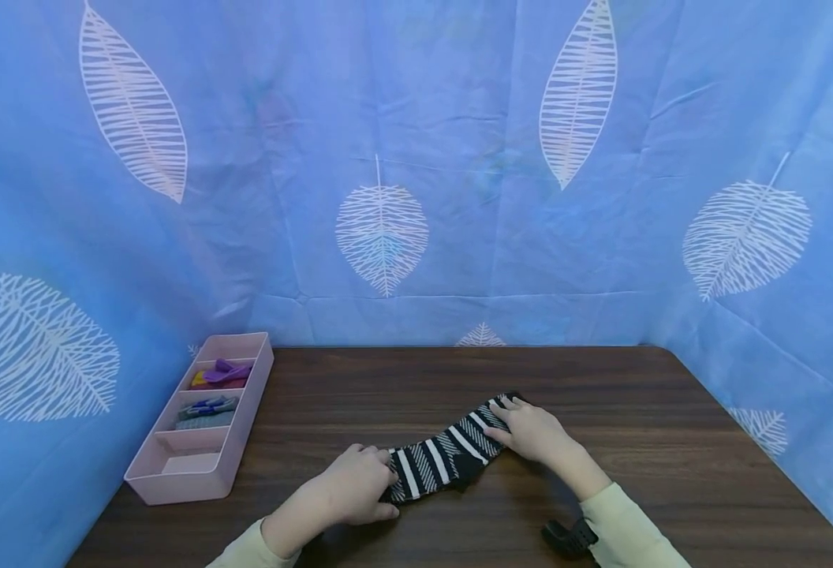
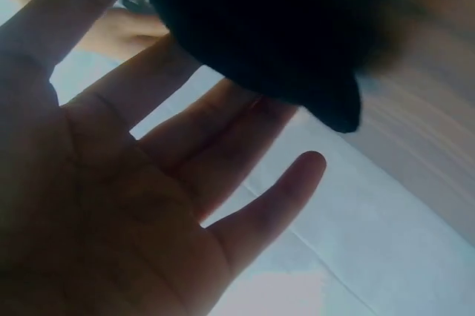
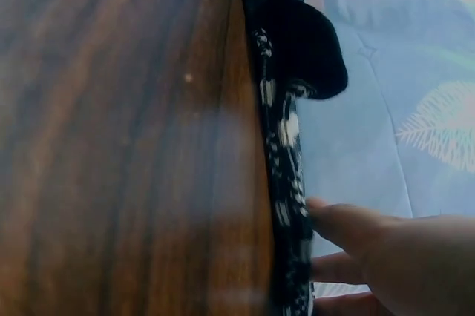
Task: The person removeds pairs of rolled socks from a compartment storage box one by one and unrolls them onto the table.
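Observation:
A black-and-white striped sock (image 1: 442,456) lies stretched at a slant on the dark table. Its black heel (image 3: 318,53) bulges out from the side in the right wrist view; whether a second sock lies beneath, I cannot tell. At the near left end, my left hand (image 1: 358,485) touches the fabric with fingers fairly straight and thumb held apart. The left wrist view shows those fingertips partly hidden behind a dark end of the sock (image 2: 274,41). My right hand (image 1: 532,430) rests on the far right end, fingers extended and pressing on the stripes.
On the left of the brown wooden table (image 1: 644,442) stands a pink divided box (image 1: 242,442). Its compartments hold purple, yellow and red items (image 1: 225,372) and grey-blue folded items (image 1: 207,412). A blue leaf-patterned curtain (image 1: 452,229) hangs behind and at both sides.

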`<state>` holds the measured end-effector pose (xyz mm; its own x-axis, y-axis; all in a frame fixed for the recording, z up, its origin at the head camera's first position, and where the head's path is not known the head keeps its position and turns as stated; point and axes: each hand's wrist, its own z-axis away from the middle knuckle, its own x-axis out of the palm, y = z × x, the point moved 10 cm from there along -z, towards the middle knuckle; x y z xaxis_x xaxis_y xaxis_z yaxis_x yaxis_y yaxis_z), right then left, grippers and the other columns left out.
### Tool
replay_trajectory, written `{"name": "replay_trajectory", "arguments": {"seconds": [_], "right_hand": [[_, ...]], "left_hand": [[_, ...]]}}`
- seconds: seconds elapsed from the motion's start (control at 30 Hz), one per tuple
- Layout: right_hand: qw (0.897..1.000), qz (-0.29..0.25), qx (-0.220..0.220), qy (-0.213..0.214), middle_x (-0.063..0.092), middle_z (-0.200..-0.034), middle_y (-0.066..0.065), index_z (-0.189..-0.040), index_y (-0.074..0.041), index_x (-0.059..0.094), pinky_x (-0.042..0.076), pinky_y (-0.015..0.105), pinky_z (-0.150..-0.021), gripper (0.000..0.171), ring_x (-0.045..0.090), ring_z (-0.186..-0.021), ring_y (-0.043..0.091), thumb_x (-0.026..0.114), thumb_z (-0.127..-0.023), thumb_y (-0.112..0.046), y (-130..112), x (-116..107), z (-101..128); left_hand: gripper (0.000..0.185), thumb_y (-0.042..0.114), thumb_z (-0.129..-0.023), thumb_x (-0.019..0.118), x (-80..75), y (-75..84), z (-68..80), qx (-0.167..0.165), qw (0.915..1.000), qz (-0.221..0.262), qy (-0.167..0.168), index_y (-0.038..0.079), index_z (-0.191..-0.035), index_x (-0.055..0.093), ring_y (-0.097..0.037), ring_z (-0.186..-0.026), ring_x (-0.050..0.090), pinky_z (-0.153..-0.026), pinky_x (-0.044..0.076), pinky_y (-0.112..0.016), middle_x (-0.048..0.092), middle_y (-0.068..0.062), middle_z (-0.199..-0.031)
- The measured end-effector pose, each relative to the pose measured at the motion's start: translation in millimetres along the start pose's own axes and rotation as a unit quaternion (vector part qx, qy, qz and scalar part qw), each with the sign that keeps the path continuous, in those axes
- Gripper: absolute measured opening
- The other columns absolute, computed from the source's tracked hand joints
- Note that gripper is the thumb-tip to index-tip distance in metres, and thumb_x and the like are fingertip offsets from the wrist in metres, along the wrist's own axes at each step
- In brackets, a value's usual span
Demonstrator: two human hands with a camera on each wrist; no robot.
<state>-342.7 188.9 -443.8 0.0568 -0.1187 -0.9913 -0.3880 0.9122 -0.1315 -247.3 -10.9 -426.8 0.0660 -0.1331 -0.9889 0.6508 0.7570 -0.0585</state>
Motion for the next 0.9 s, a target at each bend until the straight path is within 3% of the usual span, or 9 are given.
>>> {"name": "replay_trajectory", "arguments": {"seconds": [0.2, 0.33, 0.43, 0.57, 0.67, 0.9], "right_hand": [[1.0, -0.002, -0.017, -0.013, 0.045, -0.147, 0.023, -0.141, -0.007, 0.052, 0.039, 0.057, -0.106, 0.058, 0.042, -0.137, 0.042, 0.056, -0.096, -0.043, 3, 2, -5], [0.999, -0.005, -0.049, -0.021, 0.043, -0.149, 0.023, -0.143, -0.008, 0.049, 0.04, 0.056, -0.105, 0.059, 0.039, -0.139, 0.042, 0.057, -0.096, -0.042, 3, 2, -6], [0.997, -0.009, -0.076, -0.03, 0.04, -0.151, 0.022, -0.144, -0.008, 0.047, 0.04, 0.055, -0.105, 0.061, 0.037, -0.14, 0.042, 0.057, -0.095, -0.042, 4, 3, -8], [0.993, -0.021, -0.109, -0.05, 0.036, -0.155, 0.019, -0.147, -0.011, 0.044, 0.039, 0.056, -0.105, 0.064, 0.034, -0.142, 0.041, 0.057, -0.094, -0.045, 5, 6, -16], [0.989, -0.034, -0.129, -0.066, 0.033, -0.157, 0.016, -0.148, -0.012, 0.043, 0.036, 0.058, -0.107, 0.065, 0.031, -0.144, 0.041, 0.056, -0.094, -0.047, 6, 7, -23], [0.985, -0.031, -0.149, -0.078, 0.037, -0.156, 0.014, -0.147, -0.018, 0.045, 0.028, 0.064, -0.11, 0.065, 0.027, -0.145, 0.042, 0.059, -0.091, -0.049, 8, 7, -34]], "left_hand": [[0.037, 0.056, -0.084, 0.067, -2.4, 41.8, 6.9, 0.077, 0.9965, -0.033, 0.002, 0.029, -0.109, 0.074, -0.006, -0.092, 0.059, -0.088, 0.051, -0.034, 0.066, 0.011, -0.098], [0.034, 0.055, -0.084, 0.068, -3.6, 63.8, 10.7, 0.137, 0.9889, -0.053, 0.024, 0.033, -0.109, 0.074, 0.0, -0.085, 0.055, -0.082, 0.049, -0.027, 0.061, 0.015, -0.09], [0.027, 0.046, -0.086, 0.067, -3.0, 77.4, 11.7, 0.176, 0.981, -0.076, 0.034, 0.037, -0.112, 0.072, 0.004, -0.084, 0.054, -0.077, 0.046, -0.021, 0.06, 0.018, -0.09], [0.03, 0.034, -0.088, 0.066, 1.5, 89.1, 8.6, 0.202, 0.9772, -0.066, 0.011, 0.039, -0.118, 0.069, 0.006, -0.089, 0.056, -0.076, 0.046, -0.018, 0.063, 0.018, -0.099], [0.032, 0.034, -0.09, 0.064, 3.3, 98.4, 5.8, 0.215, 0.9757, -0.042, -0.004, 0.038, -0.122, 0.067, 0.006, -0.094, 0.057, -0.08, 0.047, -0.018, 0.065, 0.017, -0.107], [0.032, 0.037, -0.093, 0.06, -2.1, 124.4, 0.7, 0.263, 0.9645, -0.022, 0.015, 0.035, -0.124, 0.067, 0.007, -0.101, 0.057, -0.082, 0.045, -0.017, 0.066, 0.016, -0.112]]}}
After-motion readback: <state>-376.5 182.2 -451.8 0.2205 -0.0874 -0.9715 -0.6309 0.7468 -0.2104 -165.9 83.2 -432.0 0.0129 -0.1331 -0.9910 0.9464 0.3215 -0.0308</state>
